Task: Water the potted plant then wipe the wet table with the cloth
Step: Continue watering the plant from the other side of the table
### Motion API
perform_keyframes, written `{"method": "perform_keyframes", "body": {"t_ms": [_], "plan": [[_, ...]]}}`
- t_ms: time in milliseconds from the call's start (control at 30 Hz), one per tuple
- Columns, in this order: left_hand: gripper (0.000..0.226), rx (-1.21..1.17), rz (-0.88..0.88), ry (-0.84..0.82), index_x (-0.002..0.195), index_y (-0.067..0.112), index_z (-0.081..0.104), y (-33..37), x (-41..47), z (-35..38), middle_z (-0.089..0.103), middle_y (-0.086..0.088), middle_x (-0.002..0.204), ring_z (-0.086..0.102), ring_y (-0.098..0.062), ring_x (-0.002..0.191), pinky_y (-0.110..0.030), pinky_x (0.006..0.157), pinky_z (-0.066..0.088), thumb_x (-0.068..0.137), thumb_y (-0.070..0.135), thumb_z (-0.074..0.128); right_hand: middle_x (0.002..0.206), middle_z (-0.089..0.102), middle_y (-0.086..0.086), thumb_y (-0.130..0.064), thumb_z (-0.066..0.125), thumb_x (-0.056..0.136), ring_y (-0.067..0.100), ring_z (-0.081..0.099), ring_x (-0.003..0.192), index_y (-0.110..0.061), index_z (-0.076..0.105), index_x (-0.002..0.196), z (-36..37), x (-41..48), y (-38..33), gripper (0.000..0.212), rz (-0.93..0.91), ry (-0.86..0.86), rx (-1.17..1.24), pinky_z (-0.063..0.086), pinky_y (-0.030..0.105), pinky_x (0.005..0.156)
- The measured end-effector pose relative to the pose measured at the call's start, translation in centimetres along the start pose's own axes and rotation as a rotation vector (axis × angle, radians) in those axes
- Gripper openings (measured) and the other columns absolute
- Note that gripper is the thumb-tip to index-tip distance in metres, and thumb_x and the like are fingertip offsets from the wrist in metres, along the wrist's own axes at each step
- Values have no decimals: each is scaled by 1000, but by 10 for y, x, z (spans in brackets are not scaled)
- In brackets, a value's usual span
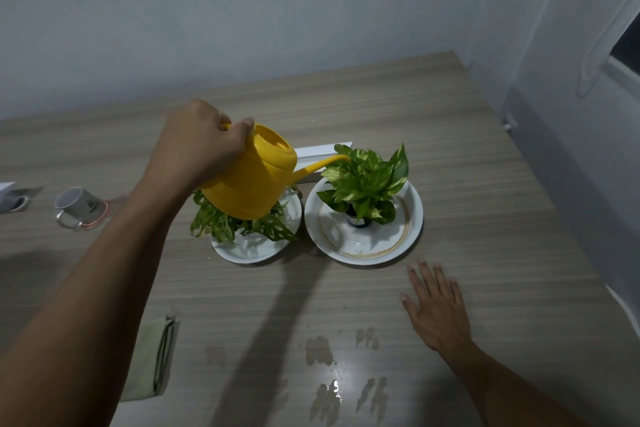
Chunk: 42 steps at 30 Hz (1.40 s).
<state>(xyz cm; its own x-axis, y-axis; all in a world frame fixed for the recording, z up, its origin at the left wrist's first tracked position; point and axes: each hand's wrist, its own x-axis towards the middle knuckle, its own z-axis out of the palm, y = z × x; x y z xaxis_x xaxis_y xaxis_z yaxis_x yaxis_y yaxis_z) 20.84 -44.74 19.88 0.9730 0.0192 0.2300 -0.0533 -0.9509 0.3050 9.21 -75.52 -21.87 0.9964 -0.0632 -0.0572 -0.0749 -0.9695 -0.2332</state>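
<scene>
My left hand grips the handle of a yellow watering can, tilted so its spout reaches into the leaves of the right potted plant. That plant stands in a small dark pot on a white plate. The can's body hangs over a second plant with holed leaves on another white plate. My right hand lies flat on the wooden table, fingers spread, holding nothing. A folded green cloth lies near the front left. Water patches sit on the table near the front.
A white mug lies tilted on a coaster at the left, with another mug at the left edge. A white flat box lies behind the plants. The table meets a wall at the back and right.
</scene>
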Motion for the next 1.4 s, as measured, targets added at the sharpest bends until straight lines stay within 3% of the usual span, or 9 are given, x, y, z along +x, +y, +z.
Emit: {"method": "perform_keyframes", "body": {"t_ms": [167, 333, 567, 867, 1033, 1133, 1267, 1400], "plan": [[55, 3, 22, -20, 81, -9, 72, 8, 4, -1, 61, -30, 66, 51, -33, 53, -32, 49, 35, 97, 42, 57, 161, 21, -3, -63, 20, 95, 21, 13, 149, -32, 28, 152, 0, 0, 0, 66, 2, 3, -6, 6, 44, 117], [55, 49, 57, -24, 86, -9, 73, 15, 11, 0, 66, -27, 74, 56, -32, 59, -34, 53, 42, 97, 43, 56, 162, 20, -3, -63, 20, 95, 20, 10, 150, -32, 26, 152, 0, 0, 0, 66, 2, 4, -3, 5, 44, 118], [52, 89, 78, -26, 96, -7, 73, 27, 17, 2, 57, -13, 71, 46, -16, 55, -25, 48, 32, 97, 42, 56, 161, 23, -3, -63, 20, 94, 20, 13, 149, -32, 28, 152, 1, 1, 1, 66, 14, -5, -3, 7, 44, 117], [56, 161, 174, -12, 76, -10, 68, 38, 22, 6, 62, -27, 65, 57, -35, 58, -45, 57, 53, 95, 42, 58, 160, 26, -2, -63, 20, 95, 21, 14, 149, -31, 29, 152, 2, 0, 1, 66, 2, 19, 0, 13, 47, 117], [56, 172, 218, -5, 70, -10, 65, 47, 23, 1, 55, -24, 58, 53, -34, 56, -36, 51, 43, 95, 40, 57, 160, 26, -3, -62, 22, 94, 21, 15, 149, -31, 30, 151, 1, 1, 0, 65, 6, 13, 1, 12, 47, 117], [57, 186, 252, 28, 63, -7, 60, 51, 23, -4, 49, -22, 54, 47, -31, 52, -38, 52, 43, 96, 40, 56, 160, 25, -3, -62, 22, 95, 21, 14, 149, -31, 29, 151, 1, 1, 0, 65, 5, 12, -1, 10, 46, 117], [59, 181, 255, 72, 50, 4, 43, 53, 21, -13, 38, -15, 48, 36, -25, 48, -30, 47, 23, 97, 37, 56, 160, 27, -2, -63, 18, 95, 21, 15, 149, -31, 30, 151, -1, 1, 0, 66, 4, 9, 2, 10, 46, 117], [58, 202, 248, 64, 53, 0, 48, 50, 17, -5, 39, -17, 48, 39, -27, 48, -30, 46, 23, 96, 38, 57, 160, 28, -2, -65, 12, 95, 22, 16, 148, -30, 31, 150, -2, 0, 0, 68, 4, 8, 14, 10, 45, 117]]}}
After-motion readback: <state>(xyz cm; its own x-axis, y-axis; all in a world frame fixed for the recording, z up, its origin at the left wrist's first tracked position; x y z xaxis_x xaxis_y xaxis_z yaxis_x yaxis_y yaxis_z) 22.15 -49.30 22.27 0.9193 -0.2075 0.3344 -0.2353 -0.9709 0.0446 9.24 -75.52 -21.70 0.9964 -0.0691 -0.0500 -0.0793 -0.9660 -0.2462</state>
